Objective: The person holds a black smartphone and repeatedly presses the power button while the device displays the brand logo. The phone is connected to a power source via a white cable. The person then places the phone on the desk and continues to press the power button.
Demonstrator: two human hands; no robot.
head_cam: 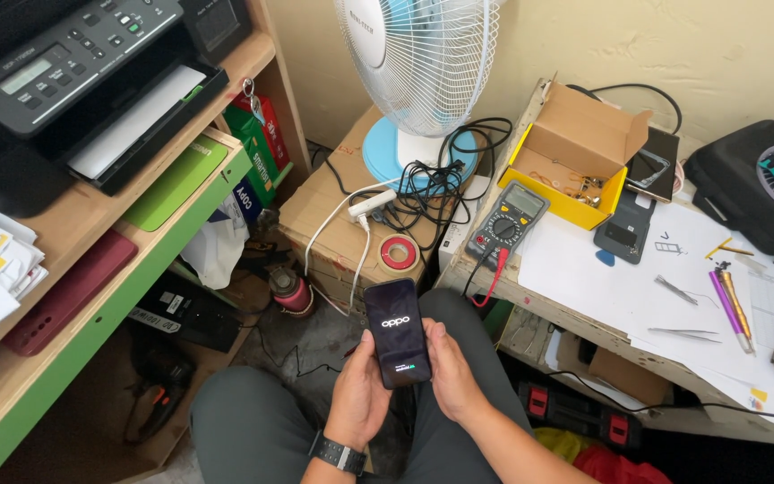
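While the phone (396, 332) lit up over the person's lap, the left hand (360, 394) and right hand (451, 376) held it, fingers curled round its sides. It looked like a power-on check; next, I think, a thumb would need to tap the screen. A meter (507, 214) sat at the desk's left edge.

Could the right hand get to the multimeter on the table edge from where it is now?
Probably yes: the right hand would first have to let go of the phone; the multimeter lies uncovered above it.
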